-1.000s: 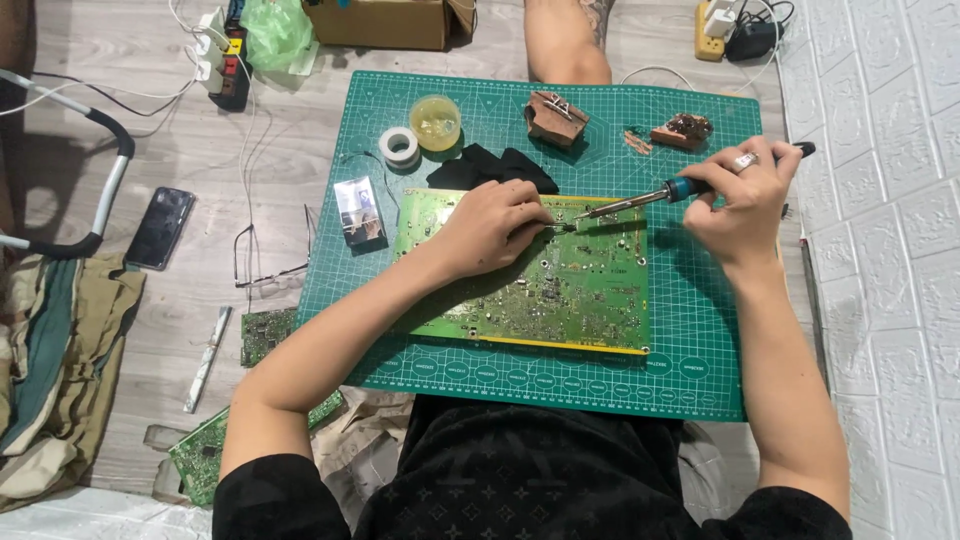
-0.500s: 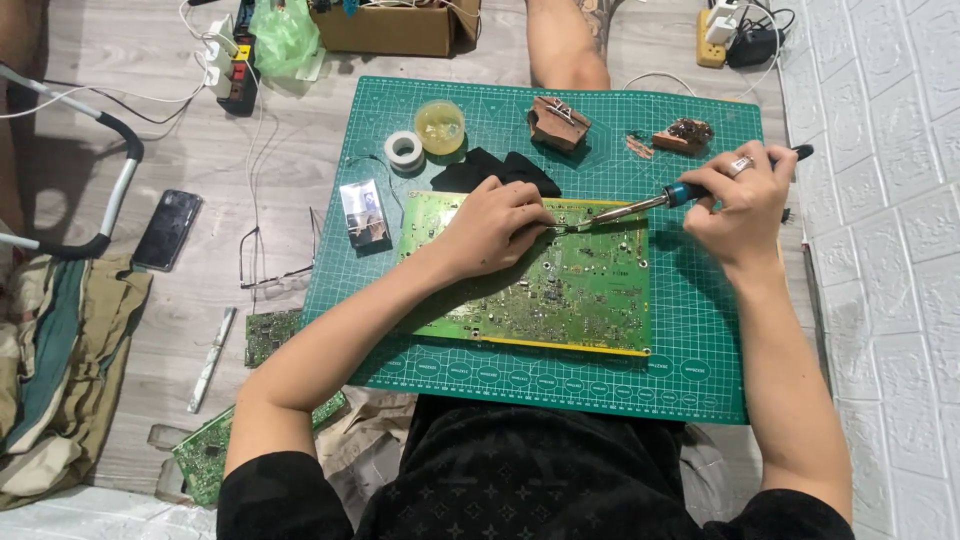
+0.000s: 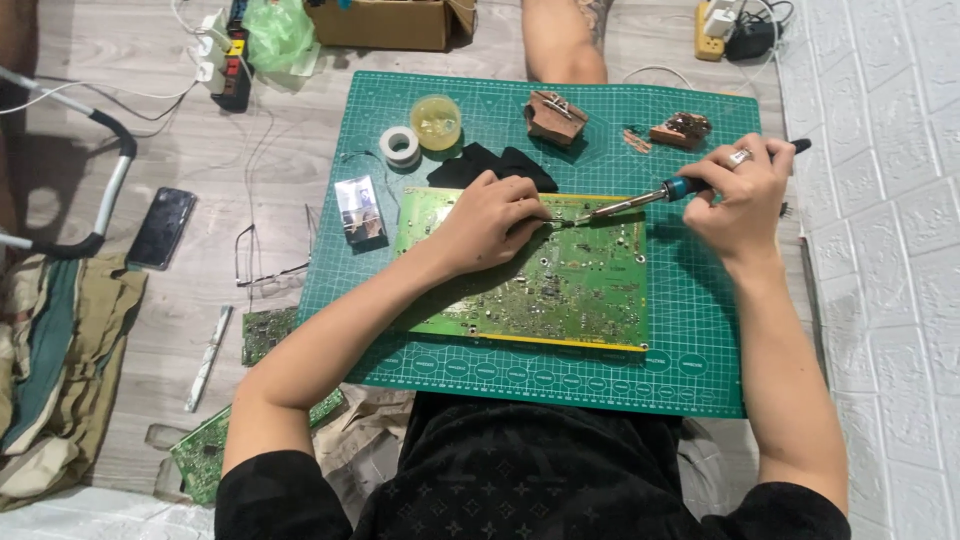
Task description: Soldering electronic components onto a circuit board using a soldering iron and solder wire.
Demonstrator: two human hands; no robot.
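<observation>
1. On the green cutting mat [image 3: 700, 340]: a green circuit board [image 3: 560, 290], laid flat and square to the mat's grid, close in front of the body for easy reach.
2. Left hand [image 3: 490, 222]: palm down on the board's upper part, fingers curled narrow and pinched toward the iron's tip, probably steadying the board and feeding thin solder; whether anything sits between the fingertips, cannot tell.
3. Right hand [image 3: 742, 195]: closed around the soldering iron [image 3: 640, 200] like a pen, gripping the blue handle well back from the hot end, tip slanted down to a spot near the board's top edge, just beside the left fingertips.
4. Behind the board, within arm's reach: a roll of white tape [image 3: 401, 146], a small yellow tub [image 3: 437, 121], a black cloth [image 3: 490, 165], two brown parts [image 3: 555, 117].
5. Off the mat, on the wooden floor [image 3: 150, 130]: a phone [image 3: 162, 227], glasses [image 3: 265, 262], more boards [image 3: 268, 333], kept apart from the work.
</observation>
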